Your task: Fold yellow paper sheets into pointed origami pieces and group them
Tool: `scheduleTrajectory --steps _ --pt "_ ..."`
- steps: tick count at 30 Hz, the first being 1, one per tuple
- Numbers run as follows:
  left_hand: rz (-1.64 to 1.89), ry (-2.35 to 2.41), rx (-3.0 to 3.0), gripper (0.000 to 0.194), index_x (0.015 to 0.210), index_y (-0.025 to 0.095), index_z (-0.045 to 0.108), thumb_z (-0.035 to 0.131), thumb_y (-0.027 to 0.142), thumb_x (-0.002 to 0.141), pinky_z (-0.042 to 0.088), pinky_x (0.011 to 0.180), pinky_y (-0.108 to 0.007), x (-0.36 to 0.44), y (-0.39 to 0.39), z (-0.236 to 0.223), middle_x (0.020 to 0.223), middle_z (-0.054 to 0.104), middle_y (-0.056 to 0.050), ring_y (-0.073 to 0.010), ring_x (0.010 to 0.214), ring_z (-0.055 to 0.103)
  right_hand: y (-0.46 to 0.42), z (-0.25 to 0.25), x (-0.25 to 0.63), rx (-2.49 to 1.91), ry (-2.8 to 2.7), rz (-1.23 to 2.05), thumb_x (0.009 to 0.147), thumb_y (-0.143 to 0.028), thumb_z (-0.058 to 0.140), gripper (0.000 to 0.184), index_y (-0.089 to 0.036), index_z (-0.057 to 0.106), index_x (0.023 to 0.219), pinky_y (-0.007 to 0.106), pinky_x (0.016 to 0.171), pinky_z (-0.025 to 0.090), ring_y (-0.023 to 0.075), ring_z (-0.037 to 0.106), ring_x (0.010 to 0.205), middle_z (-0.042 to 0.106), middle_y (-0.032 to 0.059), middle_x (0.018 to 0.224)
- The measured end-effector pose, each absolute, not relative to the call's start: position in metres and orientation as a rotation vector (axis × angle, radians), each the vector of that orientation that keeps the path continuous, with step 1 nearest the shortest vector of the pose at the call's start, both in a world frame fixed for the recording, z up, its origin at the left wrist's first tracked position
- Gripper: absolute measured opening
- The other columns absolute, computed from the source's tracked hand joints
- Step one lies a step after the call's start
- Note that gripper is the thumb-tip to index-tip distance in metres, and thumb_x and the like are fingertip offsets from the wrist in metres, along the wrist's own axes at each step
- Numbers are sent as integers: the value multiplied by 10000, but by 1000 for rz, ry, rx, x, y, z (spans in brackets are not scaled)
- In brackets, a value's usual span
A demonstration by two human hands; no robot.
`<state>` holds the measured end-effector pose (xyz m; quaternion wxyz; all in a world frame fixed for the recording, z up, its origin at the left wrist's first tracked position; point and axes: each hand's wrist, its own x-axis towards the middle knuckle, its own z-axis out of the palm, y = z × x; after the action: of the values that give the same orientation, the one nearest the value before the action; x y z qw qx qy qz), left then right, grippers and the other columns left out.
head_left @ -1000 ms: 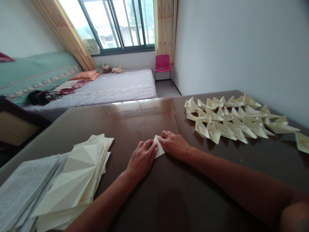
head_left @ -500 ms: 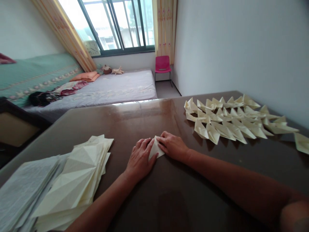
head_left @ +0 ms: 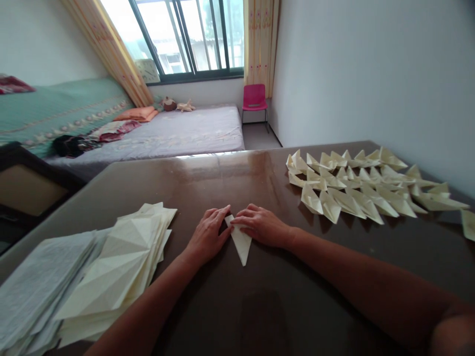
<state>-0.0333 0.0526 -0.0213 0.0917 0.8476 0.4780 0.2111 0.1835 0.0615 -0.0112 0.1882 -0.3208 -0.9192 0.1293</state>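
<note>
A cream sheet of paper (head_left: 242,247), folded into a narrow pointed shape, lies flat on the table with its long tip toward me. My right hand (head_left: 265,226) is open, its fingers stretched over the upper part of the paper and pressing on it. On the other side, my left hand (head_left: 208,231) is open, with thumb and index finger apart beside the paper's upper left edge. Whether the left fingertips touch the paper I cannot tell. The right fingers hide part of the paper's top.
On the left lie a stack of creased cream sheets (head_left: 122,262) and a pile of printed papers (head_left: 48,267). Rows of folded paper pieces (head_left: 349,200) stand at the right of the brown table (head_left: 178,183). Beyond are a bed (head_left: 200,128) and a pink chair (head_left: 254,98).
My left hand has come off the paper toward the left. The paper now shows a longer, narrower shape with its tip pointing at me. My right hand remains on its upper part.
</note>
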Motion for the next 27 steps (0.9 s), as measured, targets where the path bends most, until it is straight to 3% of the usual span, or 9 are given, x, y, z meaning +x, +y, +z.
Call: scheduleTrajectory --steps 6,12,17,20,27 --pt "604 1468 2438 503 1303 197 514 612 263 814 460 924 -407 -30 49 -12 1075 622 -82 -221 998 546 61 -13 182 -928 -2454 554 888 -244 537 334 -209 547 1221 324 917 416 168 544 997 657 44 1072" --pt "686 1422 2152 510 1273 226 548 599 171 768 493 739 -291 -30 47 -8 865 548 -2 -121 716 534 58 -15 178 -1022 -2383 614 823 -240 616 282 -206 589 1102 323 866 428 173 565 932 652 35 978" --pt "901 1229 1868 443 1204 195 594 634 230 764 498 722 -261 -29 47 -10 851 509 1 -120 768 543 55 -11 176 -1062 -2321 732 817 -331 635 318 -208 584 1106 314 844 443 184 594 933 661 44 1014" --pt "943 1171 1731 389 1170 167 595 620 283 799 492 702 -250 -27 46 -8 857 548 -14 -126 781 554 53 -8 175 -1052 -2192 905 827 -301 621 336 -214 540 1141 277 804 460 160 631 888 675 25 982" --pt "1006 1118 1550 188 917 158 536 577 329 850 456 605 -212 -24 44 -6 736 563 20 -99 652 551 49 -7 174 -1014 -2105 879 845 -300 606 320 -239 519 1147 246 757 456 138 640 809 679 -7 909"
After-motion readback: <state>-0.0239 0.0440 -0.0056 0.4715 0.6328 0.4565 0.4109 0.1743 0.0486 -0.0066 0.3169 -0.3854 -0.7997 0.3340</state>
